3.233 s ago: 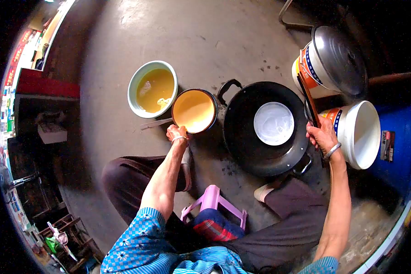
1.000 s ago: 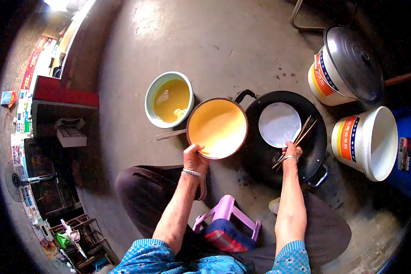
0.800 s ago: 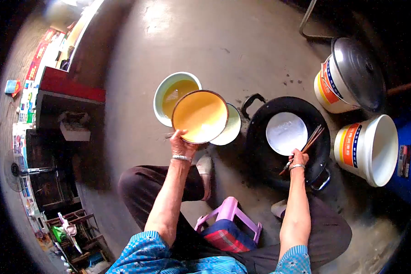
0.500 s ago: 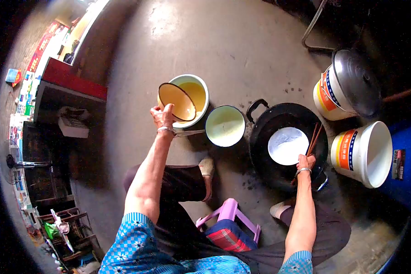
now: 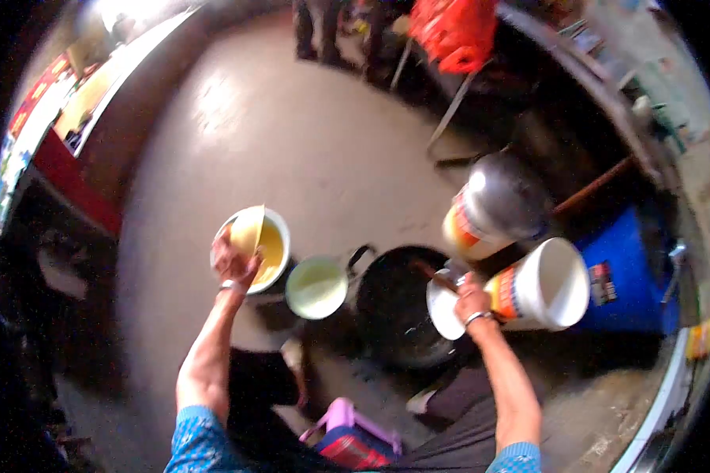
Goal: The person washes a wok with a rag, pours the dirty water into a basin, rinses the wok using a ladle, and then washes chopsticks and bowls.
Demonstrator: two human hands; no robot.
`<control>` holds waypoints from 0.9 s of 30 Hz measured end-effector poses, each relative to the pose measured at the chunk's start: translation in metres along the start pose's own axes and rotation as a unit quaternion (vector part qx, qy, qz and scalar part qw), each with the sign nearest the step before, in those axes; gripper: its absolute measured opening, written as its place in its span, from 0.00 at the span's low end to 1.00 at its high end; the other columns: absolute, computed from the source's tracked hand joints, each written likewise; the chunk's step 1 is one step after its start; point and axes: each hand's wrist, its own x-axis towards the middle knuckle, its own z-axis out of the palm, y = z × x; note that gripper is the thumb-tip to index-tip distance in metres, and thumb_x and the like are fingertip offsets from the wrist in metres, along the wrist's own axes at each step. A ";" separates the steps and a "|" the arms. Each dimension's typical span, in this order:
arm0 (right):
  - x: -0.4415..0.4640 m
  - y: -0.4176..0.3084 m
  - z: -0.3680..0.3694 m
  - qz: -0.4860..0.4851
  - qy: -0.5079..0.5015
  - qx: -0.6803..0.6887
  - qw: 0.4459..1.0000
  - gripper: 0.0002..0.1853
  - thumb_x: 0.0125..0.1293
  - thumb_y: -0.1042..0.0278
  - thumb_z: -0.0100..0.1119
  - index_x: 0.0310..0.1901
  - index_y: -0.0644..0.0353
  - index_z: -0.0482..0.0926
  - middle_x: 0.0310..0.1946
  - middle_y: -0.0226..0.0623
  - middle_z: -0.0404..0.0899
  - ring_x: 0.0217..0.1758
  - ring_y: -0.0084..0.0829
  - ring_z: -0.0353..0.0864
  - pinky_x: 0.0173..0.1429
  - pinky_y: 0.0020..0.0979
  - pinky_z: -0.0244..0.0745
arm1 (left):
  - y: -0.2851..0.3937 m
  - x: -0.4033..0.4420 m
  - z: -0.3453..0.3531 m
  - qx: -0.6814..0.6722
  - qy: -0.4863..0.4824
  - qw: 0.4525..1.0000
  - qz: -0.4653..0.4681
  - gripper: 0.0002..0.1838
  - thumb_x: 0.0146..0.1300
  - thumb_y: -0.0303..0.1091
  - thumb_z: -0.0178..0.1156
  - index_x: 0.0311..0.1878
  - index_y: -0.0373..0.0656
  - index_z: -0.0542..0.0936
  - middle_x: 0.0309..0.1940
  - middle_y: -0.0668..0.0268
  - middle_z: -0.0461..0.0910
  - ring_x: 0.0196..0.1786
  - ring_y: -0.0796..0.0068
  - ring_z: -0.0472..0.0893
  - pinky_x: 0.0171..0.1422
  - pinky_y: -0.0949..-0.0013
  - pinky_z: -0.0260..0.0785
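Observation:
My left hand (image 5: 237,262) grips a cream bowl (image 5: 248,227), tilted over a white basin (image 5: 285,236) of yellow liquid (image 5: 272,251). To the right of that basin stands a pale green enamel bowl (image 5: 317,288) with light contents. A black wok (image 5: 394,315) rests on the floor beside it. At the wok's right edge my right hand (image 5: 472,301) is closed around brown chopsticks (image 5: 435,276) and the rim of a white round dish (image 5: 443,312), which is tilted. Blur hides the exact finger grip and the dish's inside.
Right of the wok are a white bucket (image 5: 556,284) lying tilted and a lidded bucket (image 5: 465,232). A blue container (image 5: 627,272) stands beyond. A purple stool (image 5: 343,418) is between my legs. A red bag (image 5: 454,35) hangs at the back near another person's legs (image 5: 317,31).
The white dish has moved from the wok's middle to its right edge, along with my right hand and the chopsticks. The cream bowl is now tipped more steeply. My view has turned right and upward.

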 end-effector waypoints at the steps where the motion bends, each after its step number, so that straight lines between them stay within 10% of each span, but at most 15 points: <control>1: -0.005 -0.005 -0.022 -0.028 0.012 -0.039 0.999 0.23 0.47 0.76 0.53 0.48 0.66 0.64 0.30 0.54 0.79 0.34 0.49 0.80 0.38 0.47 0.75 | 0.009 0.003 -0.006 -0.018 -0.012 0.999 -0.031 0.43 0.36 0.40 0.67 0.58 0.40 0.61 0.49 0.52 0.68 0.54 0.49 0.66 0.59 0.52 0.62; 10: -0.053 -0.001 -0.092 -0.197 0.170 -0.107 0.960 0.21 0.43 0.74 0.62 0.39 0.66 0.66 0.21 0.46 0.78 0.25 0.42 0.81 0.28 0.36 0.75 | 0.043 -0.001 -0.035 -0.024 0.011 1.000 -0.007 0.44 0.32 0.33 0.67 0.58 0.39 0.59 0.45 0.50 0.67 0.48 0.47 0.68 0.52 0.51 0.65; 16: -0.042 0.010 -0.071 0.040 0.114 0.079 0.990 0.16 0.44 0.73 0.54 0.37 0.64 0.66 0.29 0.56 0.77 0.34 0.54 0.79 0.40 0.49 0.73 | 0.059 -0.004 -0.027 -0.229 0.005 0.950 -0.213 0.35 0.38 0.39 0.65 0.51 0.38 0.63 0.42 0.51 0.70 0.45 0.50 0.73 0.48 0.55 0.67; 20: -0.020 0.058 -0.030 0.112 0.113 0.283 0.946 0.12 0.41 0.71 0.52 0.28 0.68 0.75 0.28 0.60 0.77 0.32 0.56 0.78 0.40 0.45 0.74 | 0.099 -0.017 -0.038 -0.542 -0.152 0.716 -0.413 0.26 0.49 0.43 0.61 0.48 0.40 0.66 0.38 0.59 0.72 0.37 0.66 0.76 0.32 0.64 0.75; 22: -0.022 0.070 -0.031 0.117 0.145 0.262 0.947 0.08 0.38 0.75 0.52 0.20 0.71 0.68 0.14 0.46 0.69 0.15 0.40 0.71 0.23 0.38 0.67 | 0.094 -0.041 0.008 -0.559 -0.218 0.719 -0.350 0.25 0.51 0.42 0.61 0.49 0.39 0.67 0.40 0.58 0.71 0.37 0.63 0.76 0.28 0.60 0.77; 27: -0.049 0.065 -0.072 0.196 0.123 0.524 0.820 0.10 0.37 0.78 0.52 0.23 0.66 0.62 0.15 0.36 0.63 0.11 0.29 0.64 0.13 0.31 0.58 | 0.170 -0.051 -0.024 -0.456 -0.370 0.746 -0.316 0.32 0.50 0.48 0.63 0.50 0.33 0.68 0.39 0.54 0.75 0.40 0.63 0.78 0.33 0.62 0.76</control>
